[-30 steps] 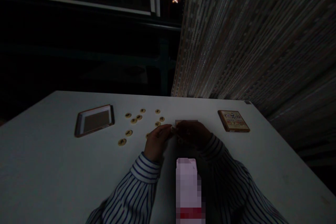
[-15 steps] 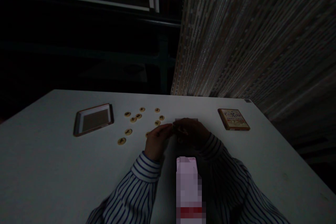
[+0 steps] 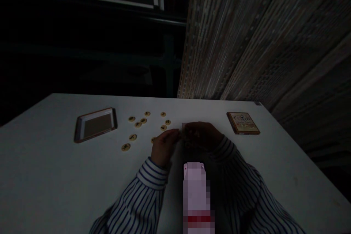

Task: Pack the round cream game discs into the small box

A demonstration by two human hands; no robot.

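Note:
In the dim head view, my left hand (image 3: pixel 163 148) is raised over the white table, its fingertips pressed together on something too dark and small to name. Close beside its fingertips is my right hand (image 3: pixel 204 135), with bent fingers closed in deep shadow; what they hold cannot be made out. A pale, flat-edged thing (image 3: pixel 184 125) shows partly behind the right fingers. Several round wooden Chinese chess pieces (image 3: pixel 132 137) with dark characters lie scattered to the left of my hands. One piece (image 3: pixel 153 140) is partly covered by my left hand.
An open, shallow tray-like box (image 3: pixel 76 135) lies at the table's left, and a flat box with printed characters (image 3: pixel 244 122) at the right. Below my hands, a lit phone (image 3: pixel 194 186) with a blurred screen lies between my forearms. A strand curtain (image 3: pixel 219 44) hangs beyond the table (image 3: pixel 60 175).
The view has shifted slightly. My right hand has turned a little and its fingers have moved slightly, while the left keeps its pinch. The chess pieces and boxes stay in place.

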